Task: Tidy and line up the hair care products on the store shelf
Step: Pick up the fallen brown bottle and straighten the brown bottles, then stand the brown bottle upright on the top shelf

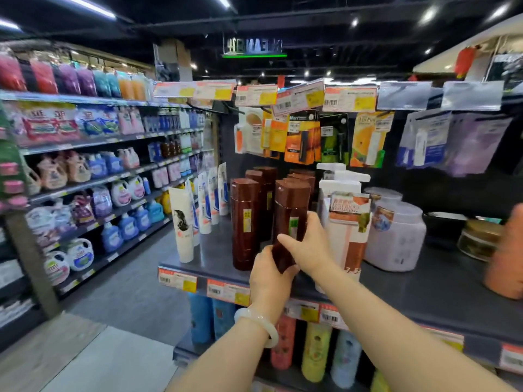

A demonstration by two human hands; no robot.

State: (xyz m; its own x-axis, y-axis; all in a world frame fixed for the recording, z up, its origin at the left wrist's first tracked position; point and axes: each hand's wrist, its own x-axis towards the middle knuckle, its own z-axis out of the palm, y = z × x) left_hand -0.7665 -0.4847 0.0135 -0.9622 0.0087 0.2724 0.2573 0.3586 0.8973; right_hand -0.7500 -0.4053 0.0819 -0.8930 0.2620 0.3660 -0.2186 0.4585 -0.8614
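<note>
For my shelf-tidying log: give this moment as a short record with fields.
held item: brown bottle, tilted, front of shelf
left hand: grip on the bottle's base
right hand: grip around its middle
left neighbour: upright brown bottle
right neighbour: white pump bottle
far left: white tube

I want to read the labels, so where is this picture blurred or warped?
Head view: sharpest centrally, around the brown bottle both hands hold; edges smear, the orange object far right is heavily blurred; wide-angle bends the aisle shelves left.
</note>
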